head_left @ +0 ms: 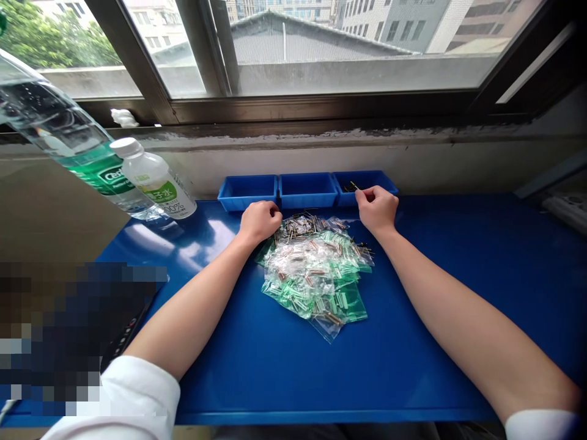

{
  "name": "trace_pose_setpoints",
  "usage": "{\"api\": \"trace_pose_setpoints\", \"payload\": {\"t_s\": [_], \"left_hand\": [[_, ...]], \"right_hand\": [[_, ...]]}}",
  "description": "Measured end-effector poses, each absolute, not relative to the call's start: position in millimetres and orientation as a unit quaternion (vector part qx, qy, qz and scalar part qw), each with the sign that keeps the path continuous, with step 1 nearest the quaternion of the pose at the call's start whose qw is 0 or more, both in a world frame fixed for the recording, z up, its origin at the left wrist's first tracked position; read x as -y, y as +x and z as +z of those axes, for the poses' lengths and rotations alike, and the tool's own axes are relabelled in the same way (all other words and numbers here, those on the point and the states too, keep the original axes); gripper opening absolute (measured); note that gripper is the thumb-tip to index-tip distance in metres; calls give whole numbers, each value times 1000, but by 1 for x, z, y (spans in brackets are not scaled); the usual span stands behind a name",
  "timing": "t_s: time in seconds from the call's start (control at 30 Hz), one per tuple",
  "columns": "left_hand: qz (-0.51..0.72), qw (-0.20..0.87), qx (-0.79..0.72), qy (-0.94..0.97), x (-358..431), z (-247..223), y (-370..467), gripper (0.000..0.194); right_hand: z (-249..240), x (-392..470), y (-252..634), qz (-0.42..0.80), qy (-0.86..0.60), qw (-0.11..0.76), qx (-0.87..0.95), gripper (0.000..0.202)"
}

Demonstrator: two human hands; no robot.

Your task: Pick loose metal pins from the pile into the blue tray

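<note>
My right hand (378, 209) pinches a small thin pin (354, 186) at the front edge of the right blue bin (387, 182), which has dark pins inside. Beside the middle bin (307, 194), my left hand (260, 220) rests with curled fingers at the back left of a pile; whatever its fingertips hold is hidden. The pile is made of clear and green plastic bags (316, 269) with small metal pieces in them. Loose metal pins (300, 227) lie at its back, between my hands.
The left blue bin (247, 197) stands in the row against the wall. A large water bottle (87, 146) and a smaller white-capped bottle (158, 183) are at the back left of the blue table (275, 373). A blurred dark object (68, 330) lies at the left.
</note>
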State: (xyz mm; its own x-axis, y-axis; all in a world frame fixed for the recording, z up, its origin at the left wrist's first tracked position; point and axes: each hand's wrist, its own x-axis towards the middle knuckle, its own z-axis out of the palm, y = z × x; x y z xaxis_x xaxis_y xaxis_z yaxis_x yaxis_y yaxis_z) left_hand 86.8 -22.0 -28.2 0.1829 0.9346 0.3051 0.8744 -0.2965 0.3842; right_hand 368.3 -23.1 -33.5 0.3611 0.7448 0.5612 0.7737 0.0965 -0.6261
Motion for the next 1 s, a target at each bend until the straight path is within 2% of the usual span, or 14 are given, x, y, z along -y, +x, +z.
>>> {"api": "trace_pose_setpoints", "payload": {"t_s": [0.37,0.83,1.0], "left_hand": [[225,107,-564,787,19,-28,84,26],[191,94,-579,787,21,-26,86,19],[218,83,-567,790,21,-27,87,17]], "right_hand": [[-37,20,371,-13,-682,468,562,25],[-38,28,359,-10,-648,461,606,33],[-39,31,355,12,-618,455,641,34]]}}
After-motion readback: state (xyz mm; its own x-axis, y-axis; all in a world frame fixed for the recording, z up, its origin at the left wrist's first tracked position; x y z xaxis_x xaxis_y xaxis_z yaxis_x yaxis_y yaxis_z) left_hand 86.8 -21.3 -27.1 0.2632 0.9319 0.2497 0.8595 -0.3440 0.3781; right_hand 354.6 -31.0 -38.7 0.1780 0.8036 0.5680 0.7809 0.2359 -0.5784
